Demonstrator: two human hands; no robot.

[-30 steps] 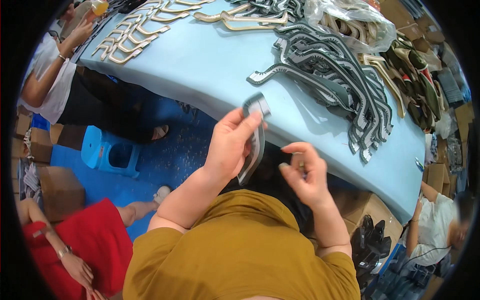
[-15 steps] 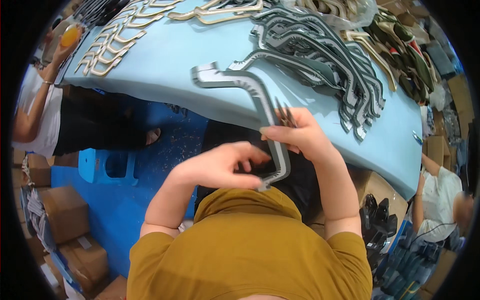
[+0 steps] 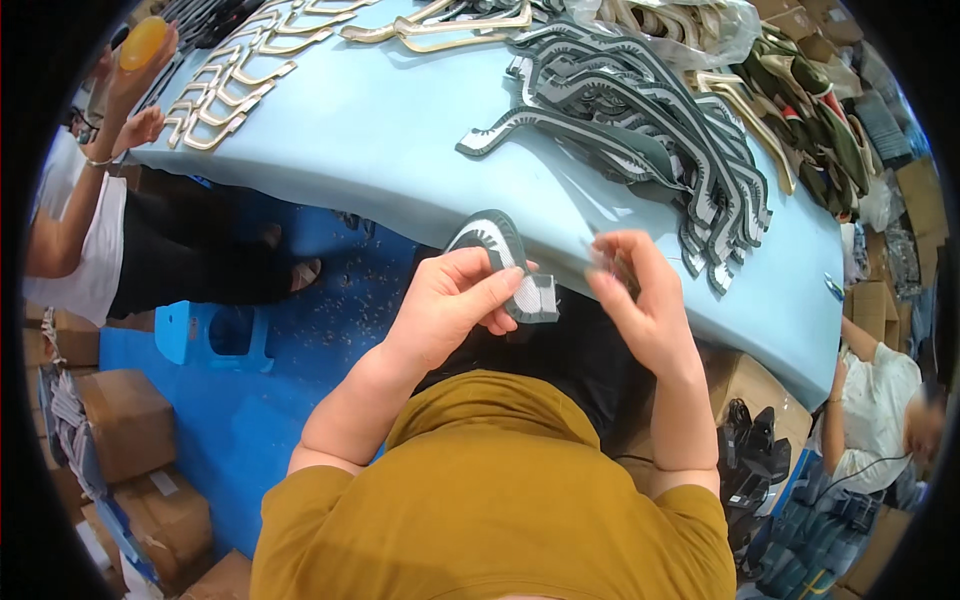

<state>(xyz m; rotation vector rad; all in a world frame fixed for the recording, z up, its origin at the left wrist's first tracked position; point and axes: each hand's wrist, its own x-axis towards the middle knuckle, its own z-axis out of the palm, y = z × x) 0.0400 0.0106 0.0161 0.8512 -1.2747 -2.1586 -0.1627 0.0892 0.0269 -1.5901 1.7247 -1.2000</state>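
Observation:
My left hand (image 3: 455, 305) pinches a curved dark green, white-lined shoe-upper piece (image 3: 533, 298) between thumb and fingers. Its bent part rises behind the fingers toward the table edge, and a short squared end points right. To the right of it my right hand (image 3: 640, 295) is raised, fingers curled round a small dark pointed metal tool that looks like thread snips; motion blurs it. On the table beyond lies a heap of similar green and white pieces (image 3: 640, 95), with one strip (image 3: 530, 118) sticking out to the left.
The light blue table (image 3: 380, 140) bears rows of cream curved pieces (image 3: 215, 110) at left and a clear bag (image 3: 690, 30) at the back. A blue stool (image 3: 185, 335), cartons (image 3: 125, 420) and a co-worker's arm (image 3: 65, 235) are at left; another person (image 3: 880, 400) is at right.
The shoe-upper piece has passed from my right hand to my left and turned, its long arm no longer stretched over the table. My right hand has moved away to the right.

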